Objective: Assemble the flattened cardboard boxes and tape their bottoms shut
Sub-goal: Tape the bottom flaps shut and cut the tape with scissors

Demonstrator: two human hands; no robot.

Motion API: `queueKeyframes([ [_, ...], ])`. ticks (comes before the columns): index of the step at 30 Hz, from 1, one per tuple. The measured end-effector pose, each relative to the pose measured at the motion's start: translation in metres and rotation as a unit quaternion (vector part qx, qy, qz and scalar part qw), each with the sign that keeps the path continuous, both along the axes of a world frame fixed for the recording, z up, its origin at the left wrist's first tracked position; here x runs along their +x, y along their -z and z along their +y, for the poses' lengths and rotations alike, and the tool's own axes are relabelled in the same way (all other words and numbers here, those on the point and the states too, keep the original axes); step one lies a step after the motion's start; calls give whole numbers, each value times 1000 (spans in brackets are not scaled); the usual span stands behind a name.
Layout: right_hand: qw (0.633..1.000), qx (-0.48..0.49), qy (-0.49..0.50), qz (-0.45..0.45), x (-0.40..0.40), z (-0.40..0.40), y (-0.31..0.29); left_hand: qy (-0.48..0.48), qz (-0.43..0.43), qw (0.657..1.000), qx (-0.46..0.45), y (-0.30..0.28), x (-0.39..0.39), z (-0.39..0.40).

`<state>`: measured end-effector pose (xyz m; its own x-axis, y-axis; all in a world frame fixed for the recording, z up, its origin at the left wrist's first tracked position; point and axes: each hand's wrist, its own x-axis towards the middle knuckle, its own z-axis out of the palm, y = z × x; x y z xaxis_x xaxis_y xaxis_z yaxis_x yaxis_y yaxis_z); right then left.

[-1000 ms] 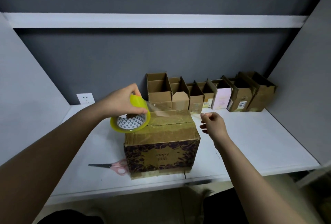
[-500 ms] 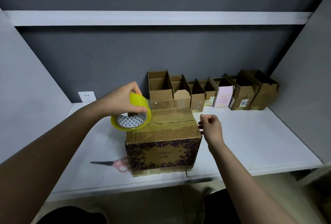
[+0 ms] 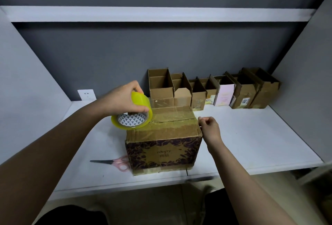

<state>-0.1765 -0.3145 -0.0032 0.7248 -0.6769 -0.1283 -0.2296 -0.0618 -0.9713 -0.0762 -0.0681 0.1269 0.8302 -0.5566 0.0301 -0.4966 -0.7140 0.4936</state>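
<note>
The left hand (image 3: 122, 99) grips the yellow tape roll (image 3: 132, 116) at the upturned box's (image 3: 163, 143) left edge; the box stands at the table's (image 3: 251, 134) front, bottom flaps up. The right hand (image 3: 209, 127) pinches what seems to be the tape's free end at the right edge. To do this well, keep the strip taut, centred over the seam (image 3: 172, 120), then press it flat before cutting. The pink-handled scissors (image 3: 115, 162) lie partly behind the box. The clear tape itself is hard to see, and whether it is already stuck down is uncertain.
</note>
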Motion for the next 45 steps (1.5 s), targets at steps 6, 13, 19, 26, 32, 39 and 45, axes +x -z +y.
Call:
queueKeyframes([
  [6, 989, 127, -60, 40, -3, -2, 2, -4, -1, 1000, -5, 1, -3, 1],
  [13, 983, 156, -36, 93, -10, -5, 9, -11, -8, 1000, -7, 1, -4, 1],
  [19, 974, 52, -219, -34, -31, 10, -16, -14, -20, 1000, -14, 4, -1, 3],
  [26, 956, -34, -290, 8, -34, 11, -15, -14, -12, 1000, -13, 3, -4, 3],
  [32, 954, -56, -295, 5, -35, 13, -16, -10, -10, 1000, -18, 2, -4, 4],
  [39, 879, -357, -315, 24, -30, 15, -39, -4, 0, 1000, -18, 4, 0, 5],
  [45, 767, -536, -342, 82, -15, 26, -29, -1, -38, 999, -8, 7, 0, 6],
])
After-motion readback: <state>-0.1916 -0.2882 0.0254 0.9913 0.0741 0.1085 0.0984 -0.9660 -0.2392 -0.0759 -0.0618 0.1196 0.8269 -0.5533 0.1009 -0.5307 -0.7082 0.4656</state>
